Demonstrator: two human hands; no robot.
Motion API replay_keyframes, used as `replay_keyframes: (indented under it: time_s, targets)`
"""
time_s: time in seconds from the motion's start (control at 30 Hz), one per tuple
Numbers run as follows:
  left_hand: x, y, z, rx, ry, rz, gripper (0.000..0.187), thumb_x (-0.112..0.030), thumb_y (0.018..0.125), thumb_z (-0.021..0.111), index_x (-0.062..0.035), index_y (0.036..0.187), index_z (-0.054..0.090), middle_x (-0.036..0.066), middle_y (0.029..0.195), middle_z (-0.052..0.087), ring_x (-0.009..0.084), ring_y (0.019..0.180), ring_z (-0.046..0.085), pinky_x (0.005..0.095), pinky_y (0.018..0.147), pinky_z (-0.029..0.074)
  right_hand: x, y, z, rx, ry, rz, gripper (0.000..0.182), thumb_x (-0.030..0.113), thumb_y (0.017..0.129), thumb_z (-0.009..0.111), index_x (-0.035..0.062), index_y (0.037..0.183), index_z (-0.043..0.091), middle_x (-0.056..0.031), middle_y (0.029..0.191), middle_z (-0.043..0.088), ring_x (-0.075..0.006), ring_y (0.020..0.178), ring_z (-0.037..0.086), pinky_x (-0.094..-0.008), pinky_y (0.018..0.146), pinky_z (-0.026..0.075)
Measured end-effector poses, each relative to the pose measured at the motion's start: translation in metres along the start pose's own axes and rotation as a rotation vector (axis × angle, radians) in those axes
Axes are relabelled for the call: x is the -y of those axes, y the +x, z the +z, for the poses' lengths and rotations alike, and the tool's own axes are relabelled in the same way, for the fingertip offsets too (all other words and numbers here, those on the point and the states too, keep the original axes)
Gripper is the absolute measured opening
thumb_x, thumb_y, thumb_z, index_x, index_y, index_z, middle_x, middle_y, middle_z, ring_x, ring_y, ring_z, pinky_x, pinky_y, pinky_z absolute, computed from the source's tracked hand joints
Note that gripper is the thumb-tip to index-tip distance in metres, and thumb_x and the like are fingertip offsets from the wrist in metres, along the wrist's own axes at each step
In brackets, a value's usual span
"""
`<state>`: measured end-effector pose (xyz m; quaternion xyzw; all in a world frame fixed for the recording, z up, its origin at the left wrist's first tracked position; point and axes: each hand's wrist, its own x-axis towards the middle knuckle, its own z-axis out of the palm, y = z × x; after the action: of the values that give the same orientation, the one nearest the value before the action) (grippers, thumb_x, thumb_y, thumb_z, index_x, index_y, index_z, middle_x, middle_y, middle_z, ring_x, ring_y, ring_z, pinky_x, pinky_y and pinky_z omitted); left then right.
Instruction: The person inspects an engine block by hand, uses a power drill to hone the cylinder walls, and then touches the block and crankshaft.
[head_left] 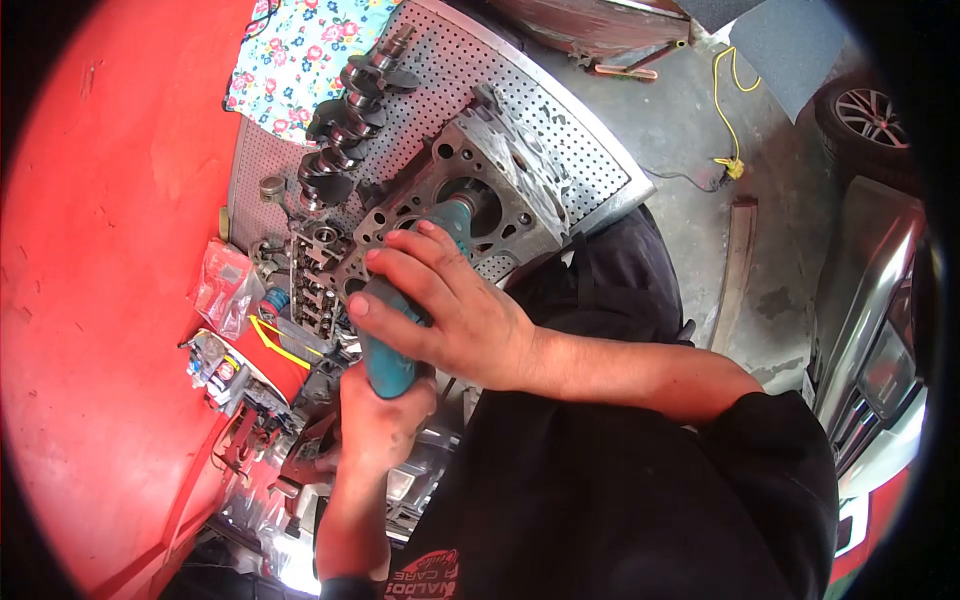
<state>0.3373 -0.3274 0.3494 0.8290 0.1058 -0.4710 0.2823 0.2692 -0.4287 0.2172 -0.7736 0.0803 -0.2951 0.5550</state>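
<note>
A teal power drill (388, 362) is held in both hands, pointing into an open cylinder bore of the engine block (540, 215). My right hand (455, 310) lies over the top of its body, fingers wrapped across it. Below, my left hand (385, 420) is closed around the drill's near end. The drill's front reaches the bore's edge, and its attachment is mostly hidden in the bore. Beside the block lies a crankshaft (345, 130). A metal part with rows of valve gear, like a cylinder head (315, 290), sits left of the drill.
The perforated metal bench top (590, 155) carries the block. A floral cloth (315, 60) lies at its far left, with a piston (272, 190) nearby. Plastic bags (225, 290) and loose parts crowd the left side by a red wall (100, 250). A car (870, 320) stands at right.
</note>
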Motion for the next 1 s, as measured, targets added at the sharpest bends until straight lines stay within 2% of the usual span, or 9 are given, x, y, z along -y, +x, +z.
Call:
replay_keyframes:
  time_s: [0.07,0.17,0.4,0.6,1.0]
  targets:
    - [0.008,0.013,0.003,-0.006,0.035,0.008,0.002,-0.001,0.082,0.064,0.0002,0.083,0.065,0.001,0.068,0.062,0.0092,0.058,0.057,0.0283,0.052,0.042,-0.006,0.0,-0.001,0.016,0.012,0.02,0.068,0.007,0.081,0.073,0.0156,0.146,0.054,-0.0217,0.142,0.052,-0.0476,0.133,0.054,-0.0669,0.112,0.046]
    - [0.008,0.024,0.008,0.013,0.06,-0.014,0.002,-0.002,0.081,0.064,0.0001,0.082,0.064,0.002,0.067,0.062,0.0098,0.058,0.057,0.029,0.052,0.042,-0.018,-0.006,0.005,0.016,-0.077,0.029,0.064,0.015,0.085,0.064,0.0166,0.148,0.053,-0.0203,0.141,0.052,-0.0452,0.132,0.053,-0.0629,0.115,0.045]
    - [0.005,0.04,0.015,0.033,0.058,-0.03,0.006,-0.003,0.08,0.063,0.0009,0.085,0.064,0.003,0.068,0.063,0.0106,0.06,0.059,0.0295,0.054,0.045,-0.028,-0.007,0.006,0.004,-0.058,0.085,0.069,0.01,0.084,0.066,0.016,0.151,0.05,-0.0208,0.139,0.049,-0.0475,0.133,0.051,-0.0642,0.114,0.045]
    - [0.011,0.05,0.019,0.067,0.088,0.016,0.01,-0.003,0.08,0.063,0.0013,0.088,0.065,0.003,0.069,0.063,0.0117,0.062,0.06,0.03,0.058,0.046,-0.036,-0.01,0.001,0.017,-0.057,0.103,0.07,0.011,0.084,0.067,0.0153,0.152,0.049,-0.0207,0.139,0.048,-0.0471,0.135,0.05,-0.0646,0.115,0.043]
    - [-0.002,0.055,0.026,0.079,0.089,0.002,0.011,-0.003,0.078,0.063,0.0025,0.088,0.065,0.003,0.07,0.064,0.0121,0.064,0.061,0.0299,0.059,0.047,-0.045,-0.01,-0.001,-0.015,-0.056,0.113,0.072,0.009,0.081,0.068,0.0136,0.15,0.048,-0.0205,0.136,0.049,-0.0466,0.132,0.052,-0.061,0.113,0.046]
